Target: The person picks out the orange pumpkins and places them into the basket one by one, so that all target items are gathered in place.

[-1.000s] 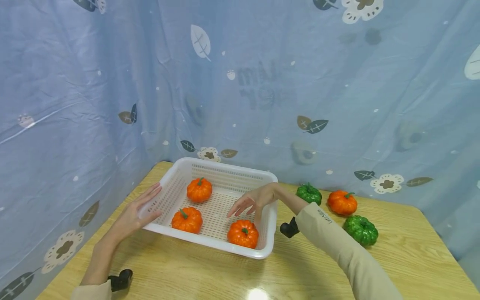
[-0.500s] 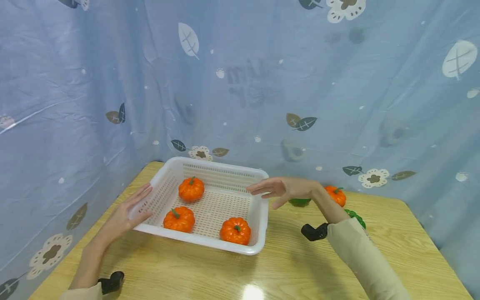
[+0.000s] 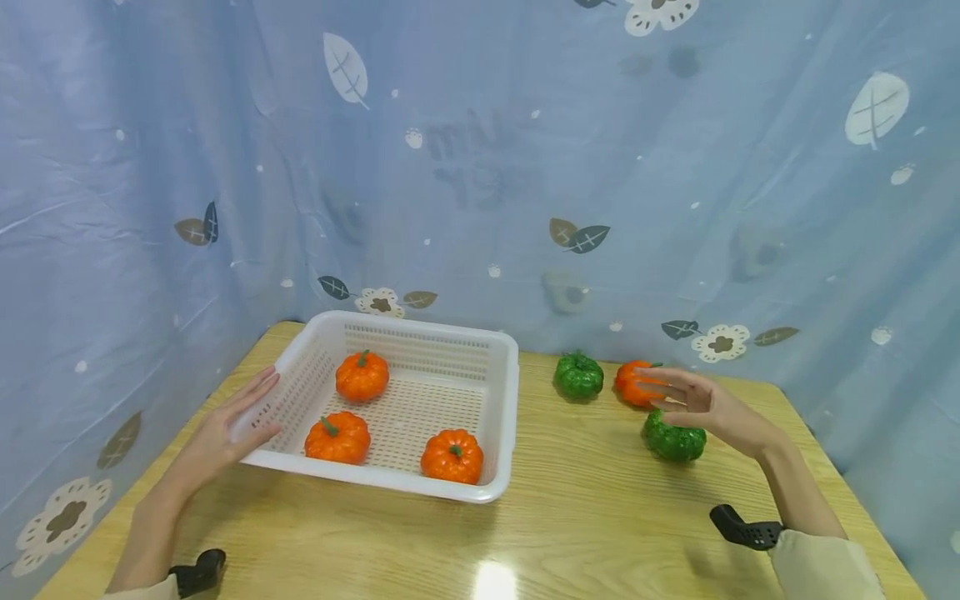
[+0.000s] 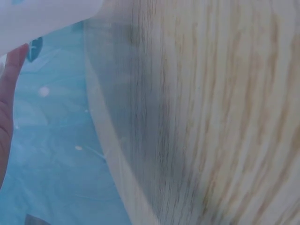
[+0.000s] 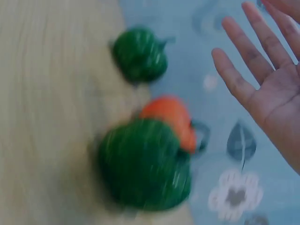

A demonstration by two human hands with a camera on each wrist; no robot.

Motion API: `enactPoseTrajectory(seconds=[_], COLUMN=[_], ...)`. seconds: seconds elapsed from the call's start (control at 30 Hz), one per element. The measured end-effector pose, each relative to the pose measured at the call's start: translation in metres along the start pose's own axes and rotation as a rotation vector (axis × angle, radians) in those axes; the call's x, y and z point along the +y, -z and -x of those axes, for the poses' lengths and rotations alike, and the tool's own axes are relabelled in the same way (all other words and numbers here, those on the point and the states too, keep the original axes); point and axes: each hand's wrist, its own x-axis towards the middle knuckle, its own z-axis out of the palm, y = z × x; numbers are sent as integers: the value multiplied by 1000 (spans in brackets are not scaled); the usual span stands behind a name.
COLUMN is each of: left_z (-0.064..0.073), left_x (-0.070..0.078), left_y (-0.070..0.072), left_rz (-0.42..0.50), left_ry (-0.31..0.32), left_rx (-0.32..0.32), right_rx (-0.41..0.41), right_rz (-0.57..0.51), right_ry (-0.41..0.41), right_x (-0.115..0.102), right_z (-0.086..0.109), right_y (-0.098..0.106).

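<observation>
A white plastic basket [image 3: 375, 477] with slotted walls holds three small orange pumpkins: one at the back left [image 3: 362, 379], one at the front left [image 3: 341, 442] and one at the front right [image 3: 452, 462]. At the basket's left end, my left hand [image 3: 213, 429] lies against the side with fingers extended. My right hand [image 3: 720, 412] hovers over the table's right side, fingers spread and holding nothing. Near it sit a dark green pumpkin [image 3: 670, 440] and an orange pumpkin [image 3: 630, 385], partly behind the fingers. Another green pumpkin [image 3: 579, 377] stands left of them.
A blue patterned curtain [image 3: 450, 208] hangs behind and to the left of the wooden table [image 3: 585, 500]. Black camera mounts sit on the left wrist [image 3: 198, 573] and the right wrist [image 3: 746, 532].
My right hand has left the front-right pumpkin in the basket and swung right to the pumpkins on the table. My left hand has stayed at the basket. The head view has turned right.
</observation>
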Motion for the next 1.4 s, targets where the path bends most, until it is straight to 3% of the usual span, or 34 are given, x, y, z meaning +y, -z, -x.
enactPoseTrajectory(seconds=[0.17,0.4,0.57,0.7,0.93,1.13,1.4], left_z=[3,2,2,1,2,2,2], left_x=[-2,0,0,1,-1,-2,0], left_y=[3,-2,-2,-2,-1,-2,-3], left_rz=[15,-18,-37,-15,37,42,38], left_ry=[17,49,43,36,18,26,26], left_rx=[4,7,20,22,11,9,12], right_rx=[69,200,222,189,61,159,190], right_rz=[21,18,51,44,-92,22,27], right_ry=[-40,41,18,-6,-23,-65,-93], right_x=[16,20,22,30,38,42,50], right_z=[24,44,53,58,48,41,24], right_y=[8,19,27,27,14,22,53])
